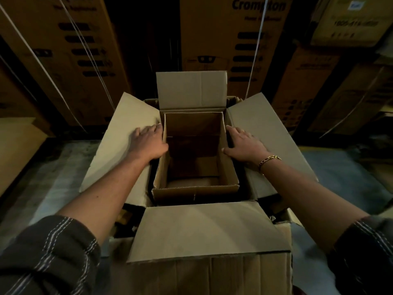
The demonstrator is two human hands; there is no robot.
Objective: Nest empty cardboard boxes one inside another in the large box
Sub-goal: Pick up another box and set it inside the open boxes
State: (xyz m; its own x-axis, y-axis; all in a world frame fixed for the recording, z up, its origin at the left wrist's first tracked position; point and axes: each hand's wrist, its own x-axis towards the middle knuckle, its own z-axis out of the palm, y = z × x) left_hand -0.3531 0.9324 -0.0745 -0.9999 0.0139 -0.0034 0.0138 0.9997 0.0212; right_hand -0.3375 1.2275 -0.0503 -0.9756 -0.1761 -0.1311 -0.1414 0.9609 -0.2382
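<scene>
A large brown cardboard box (pixel 208 228) stands on the floor in front of me with its four flaps spread outward. Inside it sits a smaller open, empty cardboard box (pixel 195 190), its rim level with the large box's opening. My left hand (pixel 148 141) lies flat on the large box's left flap, fingertips against the inner box's left wall. My right hand (pixel 244 143), with a gold bracelet at the wrist, rests flat on the right flap, thumb at the inner box's right rim. Neither hand holds anything.
Tall strapped printed cartons (pixel 231 43) are stacked close behind the large box, with more at the left (pixel 63 60) and right (pixel 331 81). A flat cardboard piece (pixel 17 145) lies at the far left. Grey floor (pixel 53 177) shows on both sides.
</scene>
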